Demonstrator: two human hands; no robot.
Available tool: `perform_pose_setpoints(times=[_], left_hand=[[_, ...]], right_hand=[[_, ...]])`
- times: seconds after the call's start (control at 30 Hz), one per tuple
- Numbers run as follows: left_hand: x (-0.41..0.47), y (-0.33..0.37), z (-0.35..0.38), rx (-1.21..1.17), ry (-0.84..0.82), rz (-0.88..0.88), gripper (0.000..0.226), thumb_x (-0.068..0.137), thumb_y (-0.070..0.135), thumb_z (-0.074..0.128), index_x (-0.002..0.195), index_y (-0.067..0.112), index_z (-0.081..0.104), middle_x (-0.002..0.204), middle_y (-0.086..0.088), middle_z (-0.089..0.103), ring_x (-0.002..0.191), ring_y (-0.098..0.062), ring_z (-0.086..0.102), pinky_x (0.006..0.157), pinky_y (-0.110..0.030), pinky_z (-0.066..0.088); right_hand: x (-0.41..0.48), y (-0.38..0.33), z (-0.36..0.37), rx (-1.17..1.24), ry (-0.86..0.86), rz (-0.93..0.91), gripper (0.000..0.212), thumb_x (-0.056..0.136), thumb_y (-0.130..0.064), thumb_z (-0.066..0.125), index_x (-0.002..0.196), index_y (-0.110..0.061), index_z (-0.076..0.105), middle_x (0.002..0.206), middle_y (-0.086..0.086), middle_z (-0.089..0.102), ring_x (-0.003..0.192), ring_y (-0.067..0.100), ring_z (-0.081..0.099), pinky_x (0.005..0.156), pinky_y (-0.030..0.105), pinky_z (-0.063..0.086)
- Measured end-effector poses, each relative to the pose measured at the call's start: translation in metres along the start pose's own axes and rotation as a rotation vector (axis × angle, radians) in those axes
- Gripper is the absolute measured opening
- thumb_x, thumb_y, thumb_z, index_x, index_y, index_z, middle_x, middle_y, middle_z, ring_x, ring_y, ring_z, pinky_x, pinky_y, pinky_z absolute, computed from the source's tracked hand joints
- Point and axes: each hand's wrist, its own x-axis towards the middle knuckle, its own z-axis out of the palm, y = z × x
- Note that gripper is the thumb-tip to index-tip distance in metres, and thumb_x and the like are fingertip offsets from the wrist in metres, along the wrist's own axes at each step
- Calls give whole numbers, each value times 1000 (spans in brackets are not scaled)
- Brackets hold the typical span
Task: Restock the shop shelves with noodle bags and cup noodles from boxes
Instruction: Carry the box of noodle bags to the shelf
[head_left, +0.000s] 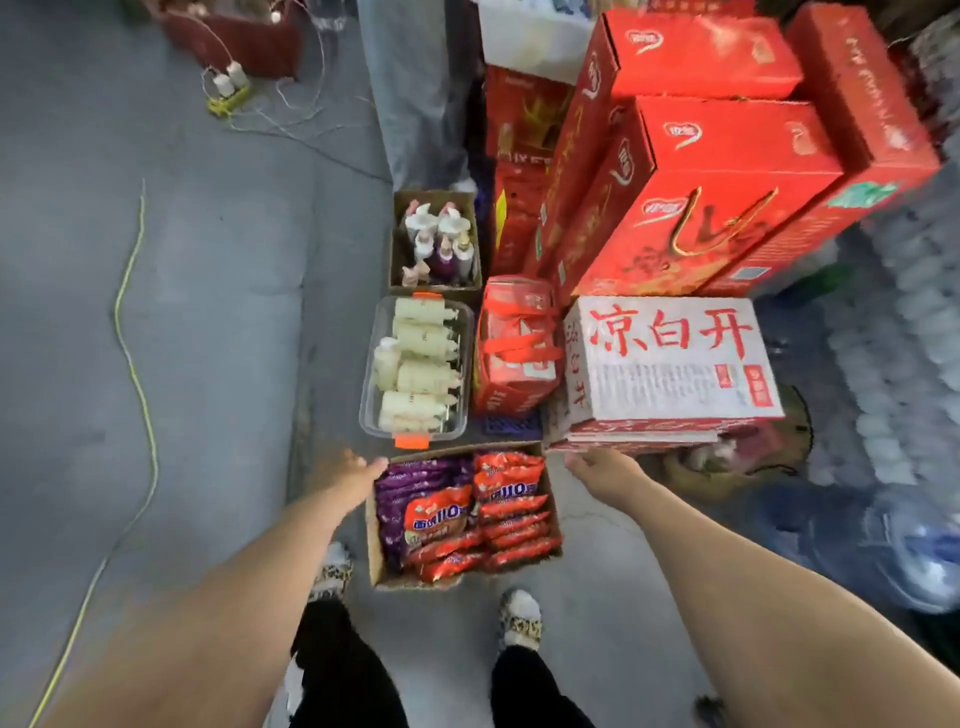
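Observation:
An open cardboard box (375, 551) stands on the floor in front of my feet. It is packed with purple noodle bags (415, 480) on the left and red-orange noodle bags (511, 512) in the middle and right. My left hand (358, 474) reaches to the box's far left corner with its fingers stretched out, at or just short of the rim. My right hand (602, 467) is at the far right corner, under the edge of a white carton (670, 364). Its fingertips are blurred and partly hidden there.
Beyond the box lie a clear tub of pale bottles (415, 369), a brown box of small bottles (436, 241), a red strapped pack (517, 348) and stacked red cartons (701, 197). Wrapped water bottles (893, 332) stand right. A yellow cable (135, 332) crosses the grey floor left.

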Motion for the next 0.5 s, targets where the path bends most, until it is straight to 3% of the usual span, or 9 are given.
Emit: perform_pose_setpoints(times=[0.1,0.27,0.37,0.5], left_hand=[[10,4,39,-149,-20,-47,57,106,35,35,153,5,21,163,-12,9,150,-27,13,118,-34,21],[61,-21,82,-250,95,-187,49,103,36,47,134,-2,54,143,-17,51,130,-33,49,100,-31,37],[99,-39,103,-228,116,-244,51,102,38,46,126,-5,58,134,-19,58,123,-34,54,90,-30,40],[151,-63,131,-199,131,-302,51,101,44,46,117,0,65,127,-18,63,116,-34,59,91,-31,43]], right_hand=[[35,28,10,-18,-52,11,52,103,-47,41,138,-12,58,142,11,58,130,31,53,102,35,41],[87,57,41,-2,-102,86,53,104,-45,43,137,-7,57,138,14,59,125,32,55,100,35,43],[122,67,68,4,-138,99,53,105,-45,42,137,-6,56,137,15,59,126,32,54,101,35,42],[167,70,95,16,-148,118,50,107,-42,38,134,-4,56,135,17,59,125,32,54,101,36,41]])
